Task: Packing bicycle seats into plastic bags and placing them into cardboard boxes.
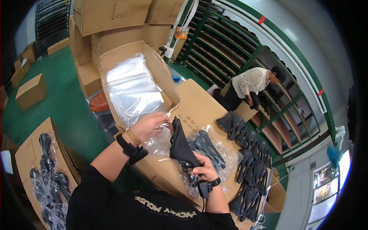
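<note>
My right hand (205,168) grips a black bicycle saddle (181,145) by its wide end, with the narrow nose pointing up and away. At the nose, my left hand (151,124) holds a clear plastic bag (159,141), its fingers closed on the film. The bag hangs beside the saddle; whether the nose is inside it I cannot tell. Just beyond my right hand, another saddle (209,147) lies in clear plastic on the cardboard-covered table (188,96). Bare black saddles (253,170) stand in rows at the table's right side.
An open carton (161,76) of flat clear bags (132,88) stands beyond my left hand. Bagged saddles (48,176) lie on cardboard at the lower left. Big cartons (111,17) are stacked behind. A co-worker (251,84) bends by the green shelving (218,40).
</note>
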